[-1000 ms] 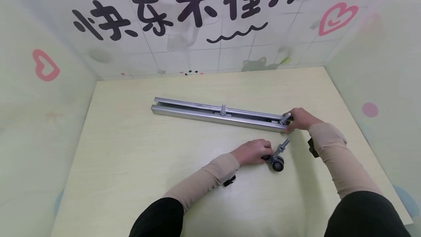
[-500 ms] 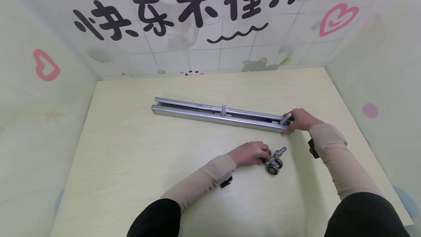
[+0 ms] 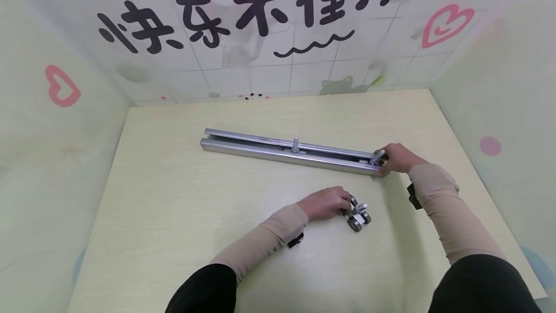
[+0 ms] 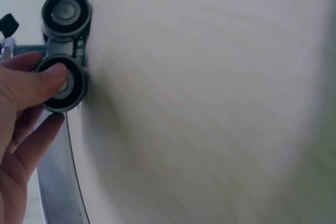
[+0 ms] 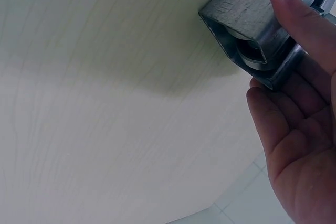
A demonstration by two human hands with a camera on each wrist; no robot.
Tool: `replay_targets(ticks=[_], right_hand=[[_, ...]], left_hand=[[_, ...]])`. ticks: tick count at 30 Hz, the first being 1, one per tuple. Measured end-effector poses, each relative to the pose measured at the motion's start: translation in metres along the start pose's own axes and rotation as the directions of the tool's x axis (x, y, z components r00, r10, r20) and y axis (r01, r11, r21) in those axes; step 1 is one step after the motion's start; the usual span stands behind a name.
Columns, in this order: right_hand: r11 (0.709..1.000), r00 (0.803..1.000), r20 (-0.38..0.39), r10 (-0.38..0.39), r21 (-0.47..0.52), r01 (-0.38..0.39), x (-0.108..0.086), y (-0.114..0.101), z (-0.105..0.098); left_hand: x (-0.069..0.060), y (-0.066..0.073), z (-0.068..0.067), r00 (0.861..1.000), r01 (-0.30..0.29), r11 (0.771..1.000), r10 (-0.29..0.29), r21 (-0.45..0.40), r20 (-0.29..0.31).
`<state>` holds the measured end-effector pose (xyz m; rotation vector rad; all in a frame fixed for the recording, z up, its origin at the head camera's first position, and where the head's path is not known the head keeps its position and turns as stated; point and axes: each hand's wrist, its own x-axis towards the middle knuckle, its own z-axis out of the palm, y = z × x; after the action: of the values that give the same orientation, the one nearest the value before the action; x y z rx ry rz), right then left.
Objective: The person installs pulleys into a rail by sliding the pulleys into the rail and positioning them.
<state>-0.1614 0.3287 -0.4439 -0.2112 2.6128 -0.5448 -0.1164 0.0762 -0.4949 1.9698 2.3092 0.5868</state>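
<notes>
A small roller trolley (image 3: 354,225) with several black-rimmed wheels and a threaded bolt is pinched by my left hand (image 3: 323,203) over the near middle of the table. In the left wrist view the thumb presses one wheel (image 4: 65,13) pair's lower wheel, with fingers behind it. A long silver C-channel rail (image 3: 247,148) lies slot side up behind, slanting slightly down to the right. One bolt (image 3: 296,145) sticks up at its middle, another (image 3: 378,156) near its right end. My right hand (image 3: 401,158) grips that end; in the right wrist view a roller (image 5: 253,56) shows inside.
The pale wooden table (image 3: 165,206) carries the rail and reaches to the back wall (image 3: 269,76). Side walls stand at left (image 3: 52,158) and right (image 3: 499,110). The table's right edge runs beyond my right forearm.
My left hand has moved slightly left and turned the trolley; its bolt pointed up to the right and now points more toward the head camera. The right hand and the rail stay put.
</notes>
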Motion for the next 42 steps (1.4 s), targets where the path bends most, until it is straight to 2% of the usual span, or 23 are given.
replay_targets(ticks=[5, 8, 12, 16, 25, 31, 42], right_hand=[[1.000, 1.000, -0.005, 0.000, -0.004, 0.000, 0.001, 0.002, 0.001], [1.000, 1.000, -0.006, 0.003, -0.007, -0.003, 0.001, 0.002, 0.001], [1.000, 1.000, -0.005, 0.009, -0.009, -0.009, 0.002, 0.003, 0.002], [1.000, 1.000, -0.007, 0.009, -0.013, -0.009, 0.002, 0.004, 0.003], [1.000, 1.000, 0.000, 0.022, -0.007, -0.022, 0.002, 0.003, 0.002], [0.999, 0.999, 0.008, 0.032, -0.002, -0.032, 0.002, 0.003, 0.002], [0.999, 0.999, 0.006, 0.038, 0.002, -0.038, 0.001, 0.002, 0.001]], left_hand=[[0.002, -0.003, -0.009, 0.998, 0.054, 0.991, -0.055, -0.121, -0.007], [0.005, -0.002, -0.013, 0.997, 0.082, 0.980, -0.082, -0.183, 0.009], [0.012, 0.001, -0.014, 0.996, 0.086, 0.962, -0.078, -0.260, 0.040], [0.016, 0.004, -0.011, 0.996, 0.081, 0.949, -0.070, -0.305, 0.047], [0.018, 0.004, 0.000, 0.998, 0.067, 0.947, -0.060, -0.314, 0.032], [0.018, 0.007, -0.001, 0.997, 0.072, 0.944, -0.063, -0.321, 0.039], [0.017, 0.012, -0.001, 0.994, 0.106, 0.957, -0.101, -0.271, 0.033]])
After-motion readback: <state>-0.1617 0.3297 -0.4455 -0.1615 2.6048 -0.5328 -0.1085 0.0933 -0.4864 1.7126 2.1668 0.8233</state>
